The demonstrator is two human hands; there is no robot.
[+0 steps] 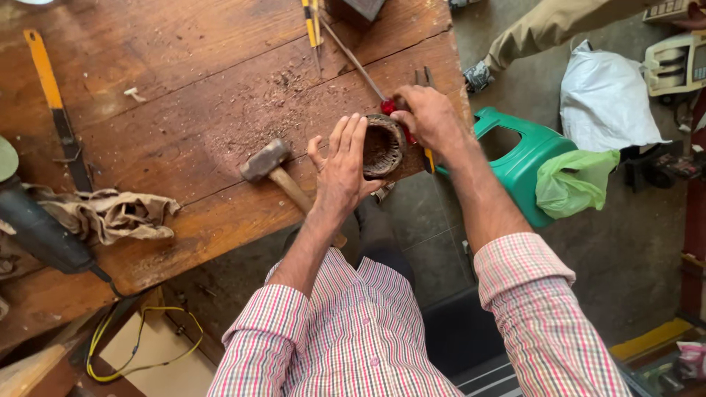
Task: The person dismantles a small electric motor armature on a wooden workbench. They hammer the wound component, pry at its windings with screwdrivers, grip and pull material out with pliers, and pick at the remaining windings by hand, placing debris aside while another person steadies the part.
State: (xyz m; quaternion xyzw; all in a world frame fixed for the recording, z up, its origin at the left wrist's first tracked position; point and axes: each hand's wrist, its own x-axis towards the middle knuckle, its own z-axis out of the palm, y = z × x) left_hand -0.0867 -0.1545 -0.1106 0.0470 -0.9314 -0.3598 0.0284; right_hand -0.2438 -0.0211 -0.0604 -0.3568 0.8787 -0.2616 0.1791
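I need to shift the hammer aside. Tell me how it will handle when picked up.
The hammer probably feels head-heavy: its metal head looks thick beside the slim wooden handle. It seems stiff, unlikely to flex. Lying flat on the table near the left hand, it should not roll far.

Person is wearing a long-sleeved button shirt in a fine check of red, white and dark lines. Both sleeves are sitting rolled back to just below the elbow, leaving forearms bare. Small pale buttons are running down the front placket. Left hand [340, 167] and right hand [430, 117] are showing no gloves, rings or watch.
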